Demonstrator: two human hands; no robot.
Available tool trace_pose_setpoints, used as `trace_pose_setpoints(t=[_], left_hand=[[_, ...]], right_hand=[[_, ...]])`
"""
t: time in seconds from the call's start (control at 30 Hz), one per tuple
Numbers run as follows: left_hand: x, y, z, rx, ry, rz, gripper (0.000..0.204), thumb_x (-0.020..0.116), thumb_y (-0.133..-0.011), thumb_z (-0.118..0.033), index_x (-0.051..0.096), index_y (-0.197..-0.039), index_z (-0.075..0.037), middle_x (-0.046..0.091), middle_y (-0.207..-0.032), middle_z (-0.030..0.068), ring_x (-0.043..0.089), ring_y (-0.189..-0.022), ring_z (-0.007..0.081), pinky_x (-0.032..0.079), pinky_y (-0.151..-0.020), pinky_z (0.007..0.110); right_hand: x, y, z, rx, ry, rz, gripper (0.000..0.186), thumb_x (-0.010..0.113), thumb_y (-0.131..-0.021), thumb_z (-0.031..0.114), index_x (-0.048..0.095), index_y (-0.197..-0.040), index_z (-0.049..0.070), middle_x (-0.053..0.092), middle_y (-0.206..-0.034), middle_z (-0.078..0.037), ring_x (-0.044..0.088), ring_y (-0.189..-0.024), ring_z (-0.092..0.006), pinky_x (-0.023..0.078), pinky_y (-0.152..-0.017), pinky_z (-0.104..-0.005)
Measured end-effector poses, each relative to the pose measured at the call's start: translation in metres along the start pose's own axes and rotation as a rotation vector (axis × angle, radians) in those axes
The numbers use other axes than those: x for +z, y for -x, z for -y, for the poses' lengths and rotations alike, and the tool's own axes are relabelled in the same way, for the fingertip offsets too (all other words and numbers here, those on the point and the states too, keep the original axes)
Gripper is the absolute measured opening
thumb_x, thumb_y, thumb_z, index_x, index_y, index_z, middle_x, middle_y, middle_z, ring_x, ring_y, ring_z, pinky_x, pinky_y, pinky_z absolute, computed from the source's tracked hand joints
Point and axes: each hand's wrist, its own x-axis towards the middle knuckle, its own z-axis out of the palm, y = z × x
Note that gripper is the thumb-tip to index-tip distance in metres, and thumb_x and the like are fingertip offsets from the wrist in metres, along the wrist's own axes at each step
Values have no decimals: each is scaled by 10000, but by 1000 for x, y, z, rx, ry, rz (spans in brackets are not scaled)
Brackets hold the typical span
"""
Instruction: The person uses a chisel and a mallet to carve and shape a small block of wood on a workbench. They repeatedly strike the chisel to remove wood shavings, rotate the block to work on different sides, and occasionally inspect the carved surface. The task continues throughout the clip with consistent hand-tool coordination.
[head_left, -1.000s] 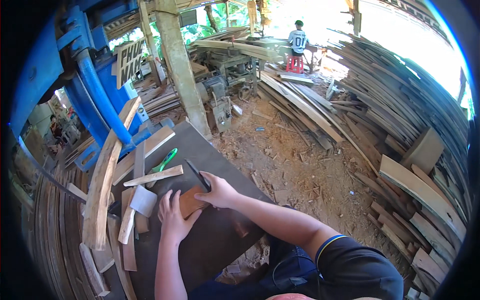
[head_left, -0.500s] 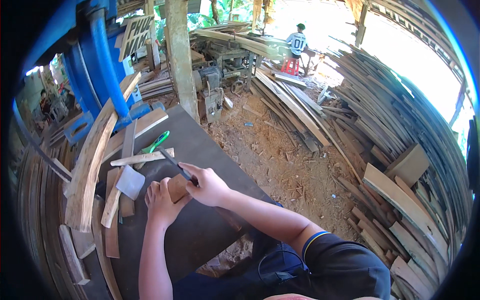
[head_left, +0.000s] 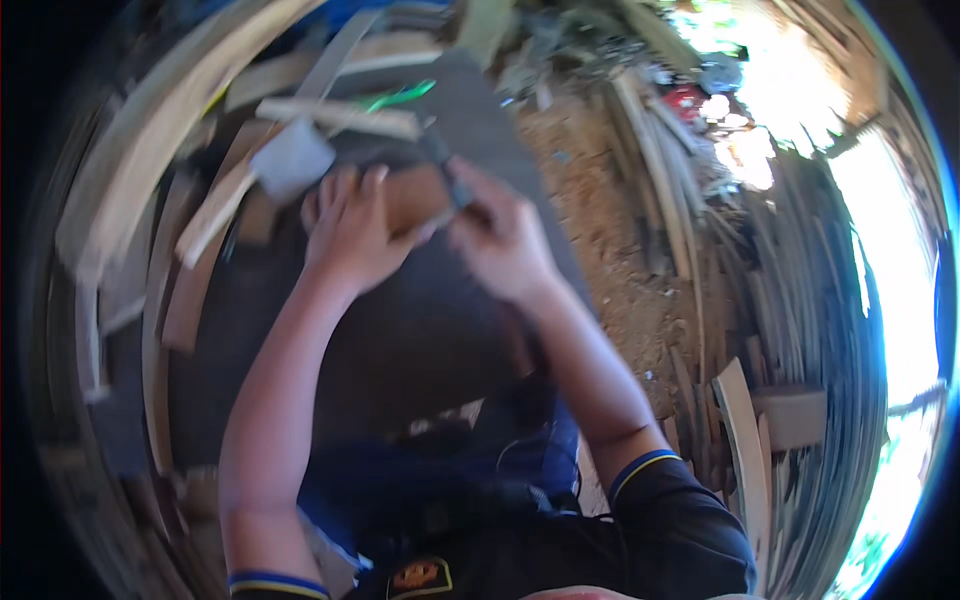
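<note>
My left hand (head_left: 348,228) lies over the left side of a small brown wooden block (head_left: 415,198), its fingers closed around it on the dark tabletop (head_left: 400,330). Gripped in my right hand (head_left: 502,238) is a narrow, dark, flat tool (head_left: 436,150), held along the block's right edge; blur hides its exact kind. A pale square head (head_left: 292,158) on a wooden handle (head_left: 215,215) rests left of my left hand. Beyond the block lie a light wooden strip (head_left: 340,116) and a green-handled tool (head_left: 402,97).
A long curved plank (head_left: 170,130) runs along the table's left side, with several wood strips (head_left: 200,290) beside it. Right of the table, the floor (head_left: 600,215) is littered with wood chips. Stacked boards (head_left: 810,280) stand at the far right.
The view has tilted down and turned, so table and hands appear higher and more upright; the picture is blurred. Both hands keep their hold on the block and the dark tool.
</note>
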Motion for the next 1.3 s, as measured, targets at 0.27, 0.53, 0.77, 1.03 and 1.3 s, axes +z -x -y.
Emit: trace_pose_setpoints(t=[0.27,0.53,0.77,1.03,1.3], left_hand=[[5,-13,29,-55,-34,-6,893,731,-815,-675,465,-1393,-48,480,-1348,209,434,-1338,423,323,-1118,618],[6,-14,25,-74,-24,-21,980,745,-787,-700,463,-1341,57,500,-1330,238,468,-1324,422,352,-1120,569],[7,-13,26,-57,-35,-16,1064,750,-758,-722,463,-1345,118,513,-1313,238,469,-1327,415,361,-1117,563],[6,-11,28,-60,-28,-39,1084,743,-731,-756,490,-1318,119,506,-1310,241,475,-1309,419,375,-1094,590],[9,-13,28,-73,-34,-31,1100,729,-731,-770,488,-1329,121,502,-1323,245,464,-1329,420,389,-1083,586]], right_hand=[[9,1,7,119,55,209,565,611,-905,45,509,-1461,9,694,-757,-145,711,-684,-230,547,-700,-348],[8,18,33,244,253,361,755,669,-932,115,303,-1589,59,666,-781,-159,707,-728,-326,536,-713,-428],[-11,45,49,213,393,205,681,668,-925,73,386,-1544,36,680,-829,-174,696,-742,-330,534,-733,-398],[2,49,50,23,437,163,628,633,-951,41,412,-1538,21,692,-921,-228,722,-825,-304,535,-789,-361],[3,47,56,82,416,20,423,623,-978,65,518,-1365,-71,675,-820,-195,681,-676,-290,523,-676,-380]])
